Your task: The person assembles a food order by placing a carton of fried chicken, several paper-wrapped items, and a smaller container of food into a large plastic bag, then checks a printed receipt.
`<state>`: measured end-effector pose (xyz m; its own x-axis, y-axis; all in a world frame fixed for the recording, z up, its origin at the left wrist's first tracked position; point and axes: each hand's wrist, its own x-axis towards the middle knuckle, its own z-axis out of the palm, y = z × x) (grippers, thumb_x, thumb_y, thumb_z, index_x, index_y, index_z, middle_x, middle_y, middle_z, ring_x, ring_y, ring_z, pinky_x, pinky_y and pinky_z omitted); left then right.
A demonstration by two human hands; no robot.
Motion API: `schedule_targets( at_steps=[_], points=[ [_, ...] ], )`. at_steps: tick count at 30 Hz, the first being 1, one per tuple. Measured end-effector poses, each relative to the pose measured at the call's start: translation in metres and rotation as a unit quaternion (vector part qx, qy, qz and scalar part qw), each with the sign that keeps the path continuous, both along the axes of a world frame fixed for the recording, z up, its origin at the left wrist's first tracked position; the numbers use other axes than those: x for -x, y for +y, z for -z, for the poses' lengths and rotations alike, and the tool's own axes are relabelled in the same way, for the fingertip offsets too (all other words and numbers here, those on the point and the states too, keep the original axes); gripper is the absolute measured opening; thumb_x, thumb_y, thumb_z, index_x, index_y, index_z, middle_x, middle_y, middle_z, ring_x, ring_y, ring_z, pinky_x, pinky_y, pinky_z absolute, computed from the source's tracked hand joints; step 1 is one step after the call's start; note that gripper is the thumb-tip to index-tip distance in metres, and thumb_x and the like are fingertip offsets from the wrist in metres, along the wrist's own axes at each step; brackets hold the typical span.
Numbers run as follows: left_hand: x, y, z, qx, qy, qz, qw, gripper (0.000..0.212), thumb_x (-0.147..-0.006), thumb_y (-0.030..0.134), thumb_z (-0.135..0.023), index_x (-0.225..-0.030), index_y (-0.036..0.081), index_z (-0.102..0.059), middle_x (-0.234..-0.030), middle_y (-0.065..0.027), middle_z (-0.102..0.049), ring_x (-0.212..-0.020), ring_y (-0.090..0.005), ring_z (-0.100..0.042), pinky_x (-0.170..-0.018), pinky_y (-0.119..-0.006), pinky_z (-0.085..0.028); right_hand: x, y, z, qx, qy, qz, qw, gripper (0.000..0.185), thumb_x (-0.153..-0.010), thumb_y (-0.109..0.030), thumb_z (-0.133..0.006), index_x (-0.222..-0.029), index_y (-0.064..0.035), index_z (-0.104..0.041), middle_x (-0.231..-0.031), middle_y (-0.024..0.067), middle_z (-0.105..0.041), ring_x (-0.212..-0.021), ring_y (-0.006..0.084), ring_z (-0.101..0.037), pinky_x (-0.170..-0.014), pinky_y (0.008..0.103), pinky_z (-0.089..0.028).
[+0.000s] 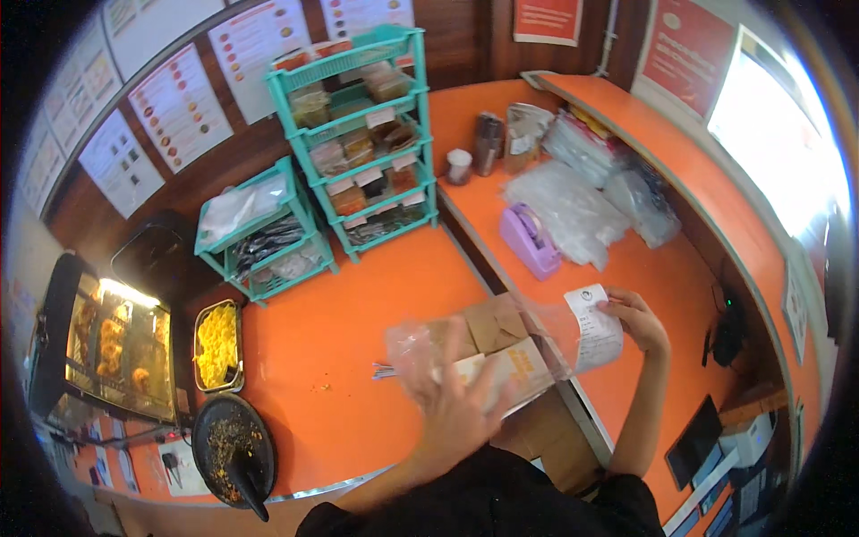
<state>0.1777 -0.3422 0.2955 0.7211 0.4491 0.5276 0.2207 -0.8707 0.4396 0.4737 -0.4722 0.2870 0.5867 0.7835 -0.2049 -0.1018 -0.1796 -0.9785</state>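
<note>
A clear plastic bag [409, 346] lies on the orange counter, with brown paper food packages [493, 325] and printed food boxes [513, 376] inside. My left hand [460, 416] is blurred, its fingers spread over the near side of these packages. Whether it touches them I cannot tell. Out to the right, my right hand [637, 322] pinches the edge of a white paper receipt [596, 329] that bears writing. Part of the bag stretches towards the receipt; the join between them is unclear.
Green plastic racks [359, 151] hold bagged goods at the back. A purple tape dispenser [530, 241] stands before loose plastic bags [570, 201]. Leftward are a tray of yellow food [218, 346], a lit food warmer [117, 335] and a dark mortar [267, 429] with its pestle [247, 493].
</note>
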Motion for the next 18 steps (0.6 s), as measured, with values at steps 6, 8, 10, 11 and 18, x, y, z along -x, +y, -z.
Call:
schedule_targets(
  at_steps=[6, 8, 10, 11, 18],
  points=[
    [0.025, 0.045, 0.008, 0.025, 0.139, -0.228, 0.964, 0.025, -0.076, 0.021, -0.067, -0.099, 0.009, -0.065, -0.144, -0.0205, -0.016, -0.124, -0.0466, -0.031, -0.100, -0.057, -0.027, -0.039, 0.096, -0.040, 0.321, -0.637, -0.059, 0.698, 0.031, -0.084, -0.023, -0.059, -0.106, -0.0030, -0.059, -0.095, 0.0183, -0.064, -0.089, 0.0309, -0.062, -0.076, 0.0404, -0.049],
    [0.035, 0.060, 0.033, 0.160, -0.009, -0.164, 0.973, 0.023, -0.074, 0.009, -0.065, -0.097, 0.006, -0.064, -0.136, -0.0223, -0.027, -0.116, -0.0427, -0.042, -0.090, -0.046, -0.043, -0.002, 0.212, -0.076, -0.021, -0.659, -0.080, 0.747, 0.027, -0.084, -0.020, -0.054, -0.104, -0.0027, -0.057, -0.099, 0.0187, -0.062, -0.095, 0.0362, -0.058, -0.080, 0.0442, -0.047],
    [0.040, 0.061, 0.034, 0.141, -0.014, -0.126, 0.982, 0.025, -0.074, 0.003, -0.062, -0.099, 0.004, -0.063, -0.132, -0.0224, -0.030, -0.111, -0.0390, -0.047, -0.082, -0.040, -0.047, 0.012, 0.298, -0.091, -0.033, -0.628, -0.213, 0.748, 0.026, -0.084, -0.016, -0.051, -0.106, -0.0037, -0.057, -0.103, 0.0186, -0.061, -0.098, 0.0348, -0.058, -0.081, 0.0441, -0.047],
    [0.042, 0.063, 0.037, 0.128, -0.007, -0.092, 0.988, 0.028, -0.073, -0.003, -0.060, -0.100, 0.003, -0.063, -0.127, -0.0225, -0.034, -0.106, -0.0354, -0.052, -0.074, -0.034, -0.051, 0.017, 0.335, -0.086, 0.055, -0.666, -0.186, 0.720, 0.026, -0.083, -0.014, -0.052, -0.105, -0.0032, -0.058, -0.102, 0.0188, -0.062, -0.098, 0.0352, -0.059, -0.082, 0.0440, -0.047],
    [0.051, 0.060, 0.032, 0.337, -0.122, -0.006, 0.933, 0.047, -0.065, -0.013, -0.055, -0.109, 0.001, -0.058, -0.120, -0.0224, -0.041, -0.110, -0.0395, -0.046, -0.083, -0.042, -0.046, -0.037, 0.485, 0.001, 0.087, -0.787, -0.110, 0.601, 0.021, -0.076, -0.009, -0.053, -0.095, -0.0066, -0.062, -0.092, 0.0176, -0.063, -0.087, 0.0350, -0.061, -0.075, 0.0472, -0.049]
  ],
)
